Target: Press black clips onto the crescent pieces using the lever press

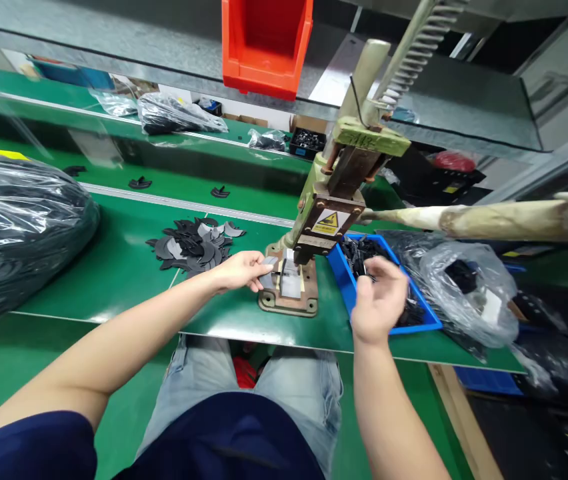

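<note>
My left hand (244, 271) pinches a flat grey curved piece (267, 272) between thumb and fingers, at the left side of the press base (289, 308). A light grey metal fixture block (291, 287) sits on that base, under the ram of the hand press (331, 213). Over the blue bin (427, 325) is my right hand (381, 300), its fingers curled toward the thumb. What lies between those fingertips is too small to make out. Small black parts (409, 313) fill the bin below. A heap of dark grey curved pieces (194, 247) lies left of the press.
The press lever (464, 217) sticks out to the right above the bin. A large plastic bag of dark pieces (19, 233) stands at left, a clear bag (469, 293) at right. An orange bin (268, 50) sits on the shelf overhead. Several black parts (140, 183) lie behind.
</note>
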`<state>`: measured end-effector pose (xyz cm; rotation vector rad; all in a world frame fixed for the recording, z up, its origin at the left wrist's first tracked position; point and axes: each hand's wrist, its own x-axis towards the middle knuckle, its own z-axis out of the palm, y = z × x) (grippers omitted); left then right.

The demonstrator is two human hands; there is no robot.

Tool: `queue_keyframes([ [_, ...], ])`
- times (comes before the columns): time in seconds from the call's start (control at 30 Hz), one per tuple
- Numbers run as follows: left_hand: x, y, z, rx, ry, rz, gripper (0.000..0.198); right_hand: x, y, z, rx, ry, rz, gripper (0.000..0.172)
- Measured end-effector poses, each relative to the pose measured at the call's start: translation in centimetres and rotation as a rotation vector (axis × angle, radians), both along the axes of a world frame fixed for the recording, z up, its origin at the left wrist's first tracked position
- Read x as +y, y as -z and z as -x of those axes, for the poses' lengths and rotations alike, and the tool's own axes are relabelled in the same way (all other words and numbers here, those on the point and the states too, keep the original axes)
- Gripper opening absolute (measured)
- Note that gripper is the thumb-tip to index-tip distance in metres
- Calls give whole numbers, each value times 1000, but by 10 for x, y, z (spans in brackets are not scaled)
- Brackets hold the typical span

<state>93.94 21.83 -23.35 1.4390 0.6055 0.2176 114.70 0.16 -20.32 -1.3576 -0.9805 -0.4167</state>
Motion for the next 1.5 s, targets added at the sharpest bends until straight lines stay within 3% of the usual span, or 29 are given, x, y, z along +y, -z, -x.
queue_keyframes([
  [0.1,-13,-12,14,-24,55,0,58,-7,29,21,-35,-190,345,22],
  [0.17,-24,-21,18,-34,101,11,58,-5,36,37,-88,-300,467,27],
  [0.3,-41,-29,23,-41,165,31,58,-1,35,58,-119,-364,516,15],
  [0.53,-48,-20,26,-10,208,8,56,-6,37,59,-203,-426,543,12],
  [0.6,-53,-21,27,-37,98,-171,49,-7,39,60,-234,-401,542,9],
  [0.7,-63,-30,28,-78,-71,-603,36,-8,43,61,-288,-355,544,8],
  [0.8,-73,-37,27,-63,42,-803,34,-7,46,62,-336,-326,551,8],
  [0.87,-78,-37,24,-29,97,-779,43,-7,48,62,-362,-313,545,7],
  [1.07,-84,-26,21,55,62,-640,46,-13,49,64,-343,-366,480,3],
  [1.23,-78,-22,19,65,170,-338,56,-20,46,69,-268,-444,378,10],
  [1.4,-81,-25,21,-81,-8,-214,46,-24,44,74,-188,-418,297,18],
  [1.5,-84,-24,25,-114,131,55,58,-25,43,72,-199,-445,308,22],
])
